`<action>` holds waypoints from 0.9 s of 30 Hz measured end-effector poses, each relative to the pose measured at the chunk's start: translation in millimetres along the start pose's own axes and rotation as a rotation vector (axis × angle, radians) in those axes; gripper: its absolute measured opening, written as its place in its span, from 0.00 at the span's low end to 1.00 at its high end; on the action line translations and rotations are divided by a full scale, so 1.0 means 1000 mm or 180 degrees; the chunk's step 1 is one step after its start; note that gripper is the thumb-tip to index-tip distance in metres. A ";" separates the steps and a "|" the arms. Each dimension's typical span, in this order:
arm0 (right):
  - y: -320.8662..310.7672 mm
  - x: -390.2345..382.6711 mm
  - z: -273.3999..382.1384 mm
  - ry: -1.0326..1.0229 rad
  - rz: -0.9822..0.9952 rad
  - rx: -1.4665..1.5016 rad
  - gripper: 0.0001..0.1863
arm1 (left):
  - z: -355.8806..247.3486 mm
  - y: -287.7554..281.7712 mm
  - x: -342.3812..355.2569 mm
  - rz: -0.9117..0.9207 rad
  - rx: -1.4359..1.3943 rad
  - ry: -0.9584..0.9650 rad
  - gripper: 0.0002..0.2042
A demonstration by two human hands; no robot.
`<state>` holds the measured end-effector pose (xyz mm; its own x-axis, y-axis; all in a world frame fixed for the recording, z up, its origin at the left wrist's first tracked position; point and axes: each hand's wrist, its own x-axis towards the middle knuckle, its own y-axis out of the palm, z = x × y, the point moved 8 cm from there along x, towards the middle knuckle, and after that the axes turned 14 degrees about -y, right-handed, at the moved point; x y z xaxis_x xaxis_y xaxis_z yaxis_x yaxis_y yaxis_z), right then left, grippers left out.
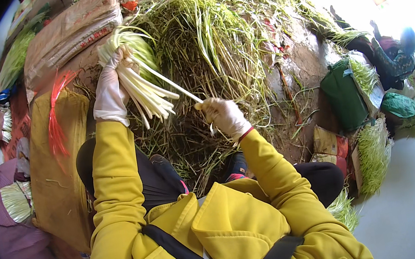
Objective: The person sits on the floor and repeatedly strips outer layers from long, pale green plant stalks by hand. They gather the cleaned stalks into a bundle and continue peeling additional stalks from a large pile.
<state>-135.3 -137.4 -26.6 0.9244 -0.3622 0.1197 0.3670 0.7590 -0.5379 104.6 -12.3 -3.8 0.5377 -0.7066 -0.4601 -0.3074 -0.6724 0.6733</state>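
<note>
"One pale stalk slants rightward from the bundle?"

"Yes, its end pinched by the right hand's fingers; the left hand clasps the bundle, left of that green heap."

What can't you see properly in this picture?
In the head view:
How many stalks the left hand holds: they overlap.
What's beneath the green heap: its top covers it.
Shoe below the right hand: partly hidden by yellow jacket.
Outdoors, upper right: details lost in glare.

Pale green stalk bunch, ends splayed
</note>
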 end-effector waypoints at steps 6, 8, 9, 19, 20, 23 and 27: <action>-0.001 0.052 0.044 -0.1083 -0.0111 -0.0788 0.10 | 0.055 0.029 0.005 -0.0055 0.0986 0.0361 0.27; 0.009 0.061 0.048 -0.1074 0.0099 -0.0901 0.12 | 0.082 0.040 0.010 0.0405 0.0386 -0.0376 0.20; 0.010 0.064 0.038 -0.0747 0.0194 -0.0531 0.13 | 0.080 0.045 0.009 0.0672 0.0456 -0.0544 0.14; -0.047 0.084 -0.118 0.0692 -0.0206 -0.2117 0.12 | 0.027 0.020 0.001 0.0312 -0.0146 0.0020 0.24; -0.041 0.084 -0.129 0.0928 0.0086 -0.2081 0.13 | 0.029 0.021 0.003 0.0359 -0.0205 -0.0027 0.24; -0.045 0.087 -0.122 0.0846 0.0173 -0.2200 0.11 | 0.033 0.021 0.003 0.0493 -0.0345 -0.0037 0.25; -0.092 0.085 -0.085 0.0121 -0.0584 -0.1328 0.08 | 0.034 0.018 0.001 0.0394 -0.0543 -0.0070 0.25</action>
<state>-98.9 -283.8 -38.0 0.8408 -0.4956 0.2178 0.4437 0.4004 -0.8018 73.0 -32.6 -11.9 0.4861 -0.7875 -0.3790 -0.2317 -0.5343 0.8129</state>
